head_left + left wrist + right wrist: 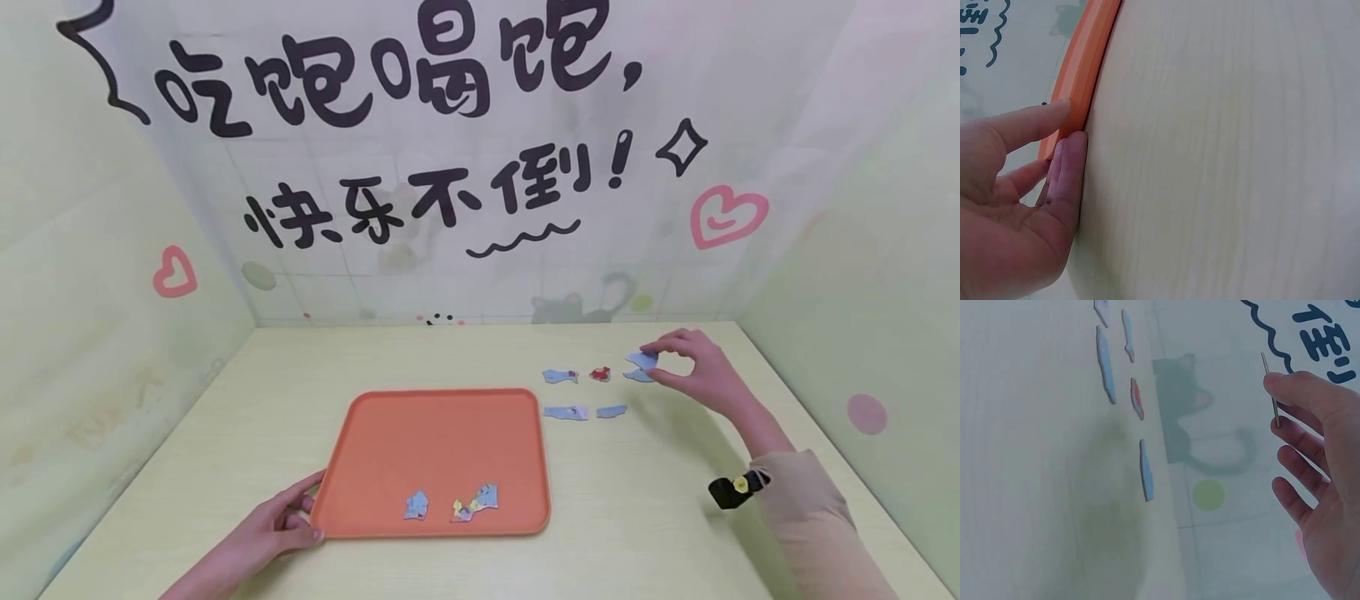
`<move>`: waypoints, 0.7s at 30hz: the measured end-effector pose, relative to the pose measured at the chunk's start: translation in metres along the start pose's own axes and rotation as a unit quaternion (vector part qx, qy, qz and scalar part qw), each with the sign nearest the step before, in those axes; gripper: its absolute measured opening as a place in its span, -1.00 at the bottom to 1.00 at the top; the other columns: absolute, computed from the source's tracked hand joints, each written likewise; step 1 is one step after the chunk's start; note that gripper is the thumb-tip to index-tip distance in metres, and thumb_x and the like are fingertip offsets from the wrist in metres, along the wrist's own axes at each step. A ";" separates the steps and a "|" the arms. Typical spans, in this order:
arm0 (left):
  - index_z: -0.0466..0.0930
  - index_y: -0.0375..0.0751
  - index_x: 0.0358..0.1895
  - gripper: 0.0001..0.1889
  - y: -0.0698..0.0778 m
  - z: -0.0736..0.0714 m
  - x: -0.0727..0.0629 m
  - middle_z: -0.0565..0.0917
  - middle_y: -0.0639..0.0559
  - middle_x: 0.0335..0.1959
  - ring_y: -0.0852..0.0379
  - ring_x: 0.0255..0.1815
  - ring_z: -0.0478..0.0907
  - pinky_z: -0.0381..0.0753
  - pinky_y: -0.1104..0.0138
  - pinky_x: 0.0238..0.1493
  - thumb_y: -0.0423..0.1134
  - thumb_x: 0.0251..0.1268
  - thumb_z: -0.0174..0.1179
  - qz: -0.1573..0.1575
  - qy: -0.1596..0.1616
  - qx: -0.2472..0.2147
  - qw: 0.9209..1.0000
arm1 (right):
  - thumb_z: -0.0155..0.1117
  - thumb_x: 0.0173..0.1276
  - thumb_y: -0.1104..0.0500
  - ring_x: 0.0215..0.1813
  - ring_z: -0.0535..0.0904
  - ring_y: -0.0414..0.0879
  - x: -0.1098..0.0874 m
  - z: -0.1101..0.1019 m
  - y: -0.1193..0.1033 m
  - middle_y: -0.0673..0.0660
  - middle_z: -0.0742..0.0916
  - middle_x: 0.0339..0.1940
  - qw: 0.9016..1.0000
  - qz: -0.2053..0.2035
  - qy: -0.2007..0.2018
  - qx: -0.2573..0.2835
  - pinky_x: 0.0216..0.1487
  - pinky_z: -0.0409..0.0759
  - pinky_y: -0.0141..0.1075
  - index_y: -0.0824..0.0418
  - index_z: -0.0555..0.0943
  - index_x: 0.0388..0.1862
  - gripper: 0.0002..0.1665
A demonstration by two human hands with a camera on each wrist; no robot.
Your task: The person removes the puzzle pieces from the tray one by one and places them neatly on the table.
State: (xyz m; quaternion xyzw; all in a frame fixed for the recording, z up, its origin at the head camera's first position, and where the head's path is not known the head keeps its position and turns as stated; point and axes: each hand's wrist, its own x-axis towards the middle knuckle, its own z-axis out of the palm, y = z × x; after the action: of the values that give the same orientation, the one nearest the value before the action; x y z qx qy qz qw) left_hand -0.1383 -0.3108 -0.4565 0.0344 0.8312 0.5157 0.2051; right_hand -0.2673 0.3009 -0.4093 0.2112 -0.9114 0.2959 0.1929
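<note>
My right hand (693, 367) pinches a flat, pale blue puzzle piece (642, 359) between thumb and fingertip, over the right back of the table. In the right wrist view this piece (1270, 394) shows edge-on, raised above the table. Just beneath it in the head view lies another blue piece (637, 376). My left hand (273, 525) grips the front left corner of an orange tray (435, 433), thumb and fingers at its outer rim (1079, 81). On the tray, near its front, lie a blue piece (416, 506) and a multicoloured cluster (476, 502).
Right of the tray are a small red piece (600, 374), a blue piece with a dark red end (560, 376) and two blue strips, one longer (566, 412), one shorter (611, 411). A printed cloth wall (420, 283) stands behind the table (637, 517), with side walls left and right.
</note>
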 end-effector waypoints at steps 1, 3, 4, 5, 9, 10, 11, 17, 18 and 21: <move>-0.12 -0.37 0.57 -0.07 0.000 0.000 0.000 0.37 -0.16 0.07 0.33 -0.25 0.39 0.53 0.45 -0.17 -0.26 0.29 0.29 0.001 0.000 -0.002 1.000 | 0.49 0.17 0.23 0.01 0.46 -0.04 -0.002 0.001 0.003 0.12 0.71 -0.06 1.000 0.003 -0.002 -0.001 -0.06 0.41 -0.22 0.11 0.72 0.02 -0.62; -0.12 -0.37 0.57 -0.07 0.000 0.000 0.000 0.37 -0.15 0.07 0.34 -0.24 0.40 0.55 0.45 -0.16 -0.27 0.28 0.29 0.001 0.000 -0.007 1.000 | 0.48 0.19 0.22 0.00 0.45 -0.04 -0.007 0.003 0.009 0.11 0.70 -0.07 1.000 0.010 -0.007 -0.004 -0.06 0.43 -0.21 0.11 0.72 0.02 -0.62; -0.12 -0.37 0.57 -0.07 0.000 0.001 0.001 0.37 -0.14 0.06 0.34 -0.24 0.40 0.55 0.45 -0.16 -0.27 0.28 0.29 0.002 -0.001 -0.008 1.000 | 0.48 0.20 0.21 0.00 0.46 -0.04 -0.009 0.004 0.012 0.11 0.70 -0.07 1.000 0.015 -0.011 -0.006 -0.05 0.43 -0.20 0.11 0.72 0.03 -0.63; -0.12 -0.37 0.57 -0.07 0.000 0.001 0.001 0.37 -0.13 0.06 0.34 -0.24 0.40 0.55 0.45 -0.16 -0.27 0.28 0.30 0.002 -0.001 -0.010 1.000 | 0.47 0.21 0.20 0.00 0.46 -0.03 -0.011 0.005 0.015 0.11 0.70 -0.08 1.000 0.020 -0.015 -0.007 -0.04 0.45 -0.19 0.11 0.72 0.03 -0.62; -0.13 -0.38 0.57 -0.06 0.001 0.001 0.001 0.36 -0.11 0.05 0.35 -0.24 0.42 0.56 0.45 -0.17 -0.28 0.28 0.30 0.003 -0.003 -0.014 1.000 | 0.46 0.23 0.17 0.03 0.48 0.04 -0.018 0.008 0.022 0.13 0.68 -0.07 0.998 0.046 -0.042 -0.004 0.03 0.49 -0.04 0.14 0.70 0.07 -0.61; -0.14 -0.38 0.57 -0.06 0.002 0.001 0.001 0.36 -0.12 0.05 0.35 -0.23 0.42 0.56 0.45 -0.17 -0.28 0.28 0.30 0.003 -0.005 -0.015 1.000 | 0.45 0.24 0.16 0.04 0.49 0.07 -0.019 0.009 0.023 0.14 0.68 -0.06 0.997 0.052 -0.049 -0.002 0.05 0.50 0.00 0.16 0.70 0.07 -0.60; -0.14 -0.39 0.57 -0.06 0.002 0.001 0.000 0.36 -0.12 0.05 0.35 -0.23 0.43 0.56 0.45 -0.17 -0.28 0.28 0.30 0.003 -0.006 -0.016 1.000 | 0.45 0.24 0.16 0.05 0.49 0.10 -0.021 0.009 0.024 0.16 0.68 -0.06 0.997 0.058 -0.056 0.002 0.06 0.51 0.05 0.17 0.69 0.08 -0.60; -0.14 -0.40 0.56 -0.06 0.003 0.001 0.000 0.35 -0.12 0.04 0.35 -0.24 0.42 0.56 0.45 -0.19 -0.27 0.28 0.30 -0.002 -0.008 -0.017 1.000 | 0.43 0.26 0.13 0.10 0.52 0.18 -0.027 0.013 0.029 0.22 0.68 0.00 0.992 0.084 -0.095 0.018 0.10 0.50 0.15 0.18 0.69 0.08 -0.60; -0.14 -0.40 0.56 -0.06 0.003 0.001 0.000 0.36 -0.12 0.04 0.34 -0.25 0.41 0.55 0.45 -0.19 -0.27 0.28 0.30 -0.003 -0.007 -0.015 1.000 | 0.44 0.26 0.13 0.10 0.53 0.18 -0.027 0.014 0.030 0.21 0.68 0.00 0.991 0.086 -0.102 0.017 0.09 0.49 0.13 0.16 0.69 0.08 -0.60; -0.12 -0.39 0.56 -0.05 0.003 0.000 0.000 0.36 -0.13 0.04 0.33 -0.26 0.40 0.53 0.45 -0.21 -0.25 0.26 0.32 -0.005 -0.003 -0.004 1.000 | 0.46 0.23 0.12 0.10 0.55 0.18 -0.028 0.016 0.032 0.21 0.69 -0.01 0.989 0.090 -0.120 0.013 0.08 0.48 0.09 0.14 0.71 0.05 -0.61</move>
State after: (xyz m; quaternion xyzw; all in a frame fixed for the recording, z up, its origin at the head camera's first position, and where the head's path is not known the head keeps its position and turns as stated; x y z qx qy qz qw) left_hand -0.1388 -0.3089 -0.4540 0.0306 0.8284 0.5183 0.2101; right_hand -0.2638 0.3222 -0.4497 0.1650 -0.9393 0.2966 0.0515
